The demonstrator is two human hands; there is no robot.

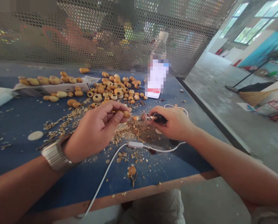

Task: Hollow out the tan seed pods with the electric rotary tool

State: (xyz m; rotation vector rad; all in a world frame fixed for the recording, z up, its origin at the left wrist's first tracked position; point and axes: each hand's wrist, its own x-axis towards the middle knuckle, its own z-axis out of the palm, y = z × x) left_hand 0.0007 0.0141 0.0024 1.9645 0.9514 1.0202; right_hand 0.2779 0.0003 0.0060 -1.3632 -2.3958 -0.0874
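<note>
A small tan gourd (126, 114) is pinched between the thumb and fingers of my left hand (94, 126), its end pointing right. My right hand (175, 123) is wrapped round a small black rotary tool (161, 118), whose brownish round disc (144, 117) faces the gourd. Between disc and gourd shows a small orange-tan gourd piece (135, 118); whether it touches either is unclear. Below both hands runs a white cable with an inline switch (135, 145). Seeds and shavings (129, 132) litter the blue tabletop (83, 183) underneath.
Behind my hands lies a pile of gourds (118, 90), many with cut holes. Whole gourds line a low box (71, 89) at left. A phone (156, 79) leans by a clear bottle (161, 46) before a perforated metal panel (87, 40). A white disc (35, 136) lies left.
</note>
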